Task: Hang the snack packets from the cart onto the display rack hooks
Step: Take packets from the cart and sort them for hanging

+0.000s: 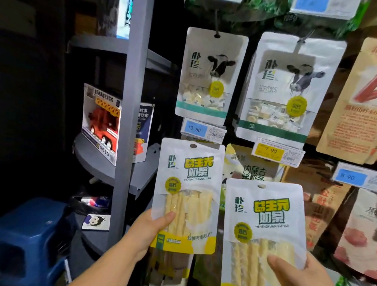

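The left hand (150, 230) pinches the left packet (191, 177) at its lower left edge, thumb pressed on the front and the other fingers hidden behind it. This white and yellow packet is held upright against the display rack, its hang hole just below a blue price tag (195, 129); whether a hook passes through the hole cannot be told. The right hand (303, 283) grips the right packet (265, 218), a matching one, in the same way, thumb across the clear window, and holds it lower and nearer the camera. Above them two cow-print packets (209, 76) hang side by side, the left one on a dark hook (217, 22). To the left, past a grey post (132, 92), a boxed toy fire truck (100, 121) stands on a round shelf (94, 164), with a blue stool (26, 238) below.
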